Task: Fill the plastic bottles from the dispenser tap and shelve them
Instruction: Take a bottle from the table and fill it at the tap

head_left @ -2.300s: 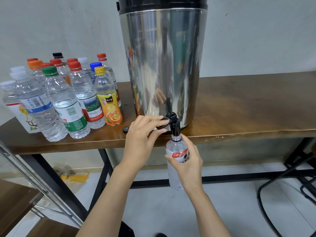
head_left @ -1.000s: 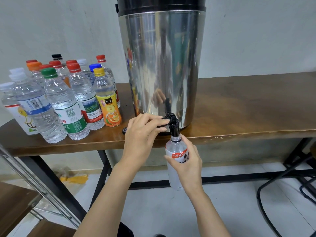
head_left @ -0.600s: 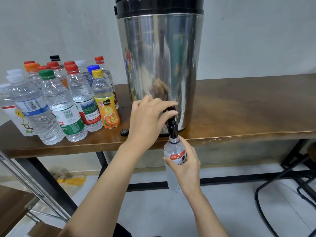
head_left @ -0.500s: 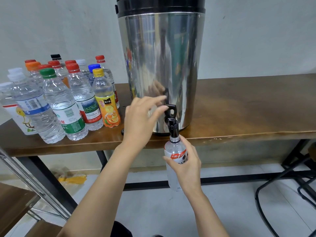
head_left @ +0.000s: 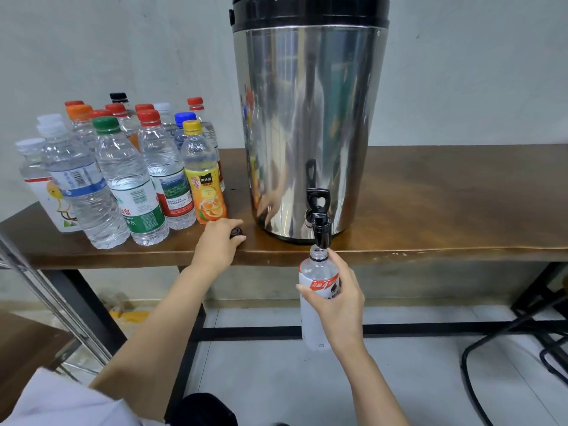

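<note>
Head view: left hand (head_left: 216,241) has left the tap lever (head_left: 318,198), which now stands upright, and dropped to the bench (head_left: 445,204) edge, fingers curled round the small black cap (head_left: 236,232). Filling judged finished; capping likely next. Right hand (head_left: 338,305) grips the labelled bottle (head_left: 317,269) round its middle, upright, mouth just under the spout (head_left: 320,233) of the steel dispenser (head_left: 307,118), below bench level

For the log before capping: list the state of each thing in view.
Tap handle: upright, untouched.
Held bottle: uncapped, mouth under the spout, gripped by right hand.
Black cap: on the table, pinched by left hand.
Table bottles: upright, capped.
Dispenser lid: on.
</note>
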Action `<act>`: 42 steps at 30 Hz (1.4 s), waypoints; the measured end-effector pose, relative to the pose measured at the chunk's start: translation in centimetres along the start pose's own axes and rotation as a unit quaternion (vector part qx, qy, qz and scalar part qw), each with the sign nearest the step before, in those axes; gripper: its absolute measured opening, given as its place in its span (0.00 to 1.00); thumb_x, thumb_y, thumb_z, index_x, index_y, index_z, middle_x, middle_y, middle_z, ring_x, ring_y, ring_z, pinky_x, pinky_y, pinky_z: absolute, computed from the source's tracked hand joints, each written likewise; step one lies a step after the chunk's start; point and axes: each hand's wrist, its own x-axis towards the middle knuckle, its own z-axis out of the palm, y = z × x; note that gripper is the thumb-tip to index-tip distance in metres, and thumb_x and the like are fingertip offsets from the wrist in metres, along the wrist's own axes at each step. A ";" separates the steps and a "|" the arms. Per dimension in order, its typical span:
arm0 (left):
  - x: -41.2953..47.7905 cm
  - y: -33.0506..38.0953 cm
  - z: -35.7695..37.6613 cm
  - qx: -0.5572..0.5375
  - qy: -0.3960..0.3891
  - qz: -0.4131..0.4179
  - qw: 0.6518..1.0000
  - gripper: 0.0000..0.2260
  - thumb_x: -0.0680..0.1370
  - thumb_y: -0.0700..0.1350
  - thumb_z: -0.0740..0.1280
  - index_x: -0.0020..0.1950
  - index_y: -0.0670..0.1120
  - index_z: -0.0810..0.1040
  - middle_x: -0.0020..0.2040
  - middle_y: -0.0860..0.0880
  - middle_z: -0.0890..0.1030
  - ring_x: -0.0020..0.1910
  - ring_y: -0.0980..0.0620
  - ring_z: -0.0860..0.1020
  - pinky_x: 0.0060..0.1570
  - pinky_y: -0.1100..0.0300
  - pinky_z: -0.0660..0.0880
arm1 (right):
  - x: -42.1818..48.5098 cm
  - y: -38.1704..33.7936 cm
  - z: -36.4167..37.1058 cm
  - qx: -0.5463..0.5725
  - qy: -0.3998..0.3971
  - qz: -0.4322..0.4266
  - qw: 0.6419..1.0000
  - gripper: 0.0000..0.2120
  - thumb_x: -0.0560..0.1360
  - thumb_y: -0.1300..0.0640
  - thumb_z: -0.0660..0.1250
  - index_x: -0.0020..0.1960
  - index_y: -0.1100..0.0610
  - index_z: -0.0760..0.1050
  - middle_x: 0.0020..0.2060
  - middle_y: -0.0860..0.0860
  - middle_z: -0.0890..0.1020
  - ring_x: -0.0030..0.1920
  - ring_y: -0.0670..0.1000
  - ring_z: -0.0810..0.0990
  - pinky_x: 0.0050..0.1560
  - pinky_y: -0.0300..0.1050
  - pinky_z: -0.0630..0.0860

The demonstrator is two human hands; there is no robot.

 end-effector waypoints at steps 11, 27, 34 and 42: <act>-4.8 3.7 -2.0 -0.368 0.091 -0.032 0.925 0.10 0.73 0.41 0.75 0.54 0.44 0.83 0.47 0.51 0.85 0.45 0.60 0.82 0.51 0.66 0.78 | -1.5 -1.3 1.4 -0.005 -0.061 -0.022 0.998 0.37 0.65 0.61 0.81 0.64 0.36 0.67 0.59 0.39 0.75 0.59 0.33 0.72 0.51 0.25 0.72; -8.5 4.4 -7.6 -0.400 0.027 0.088 0.912 0.13 0.71 0.36 0.75 0.47 0.53 0.85 0.44 0.56 0.86 0.48 0.59 0.83 0.51 0.63 0.79 | -1.1 -6.9 4.9 0.002 -0.136 -0.087 0.987 0.38 0.64 0.56 0.82 0.62 0.31 0.66 0.62 0.36 0.74 0.62 0.35 0.73 0.62 0.35 0.73; -9.0 3.6 -8.4 -0.476 -0.003 0.057 0.878 0.09 0.75 0.41 0.68 0.53 0.49 0.84 0.52 0.52 0.86 0.54 0.55 0.82 0.55 0.58 0.79 | -0.9 -8.6 5.6 0.044 -0.179 -0.084 0.979 0.37 0.64 0.58 0.82 0.66 0.40 0.70 0.62 0.41 0.78 0.61 0.41 0.77 0.61 0.43 0.78; -8.8 3.8 -9.9 -0.463 0.033 0.047 0.885 0.07 0.79 0.41 0.66 0.50 0.49 0.84 0.48 0.57 0.85 0.49 0.63 0.81 0.44 0.70 0.77 | -0.6 -9.8 6.4 0.050 -0.197 -0.089 0.975 0.37 0.64 0.60 0.82 0.62 0.35 0.69 0.57 0.37 0.79 0.58 0.39 0.78 0.57 0.37 0.78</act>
